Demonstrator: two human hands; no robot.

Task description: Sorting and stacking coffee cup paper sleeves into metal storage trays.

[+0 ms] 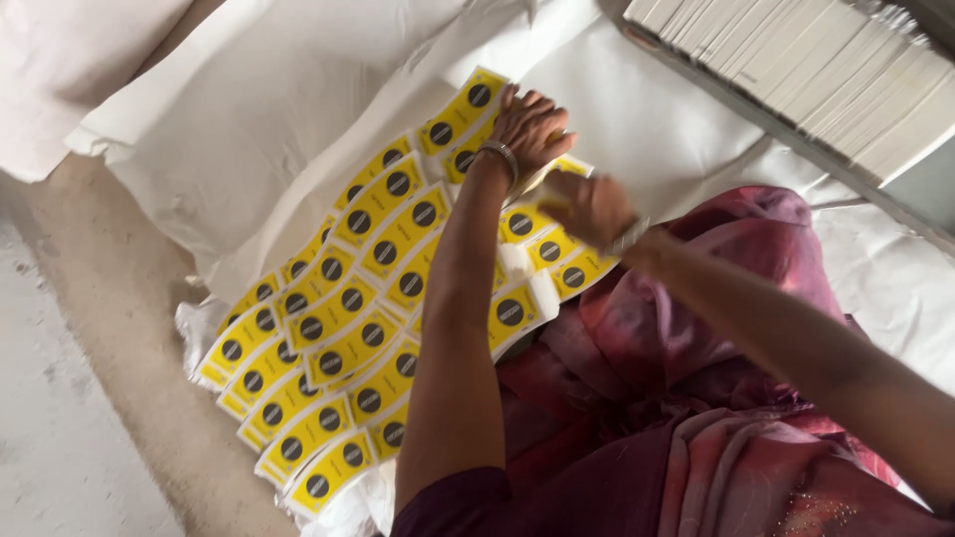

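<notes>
Left fingers: the left hand [532, 124] lay spread and flat, fingertips pressing on the far end of the rows of yellow labels [348, 318]; it gripped nothing.
Right fingers: the right hand [589, 206] was blurred and curled over the near edge of the labels, just beside the left wrist; whether it pinched a label could not be told.
Wrists: a metal bangle [500, 154] circled the left wrist, and another bangle [630, 237] showed at the right.
Labels: yellow rectangles, each with a dark round spot, lay overlapping in slanting rows across the white cloth [259, 109], running from the hands down toward the bare floor [90, 398].
Lap: maroon fabric [676, 418] covered the person's knees, touching the nearest labels.
Beyond: a stack of pale flat sheets [816, 70] stood on a ledge, well apart from both hands.
</notes>
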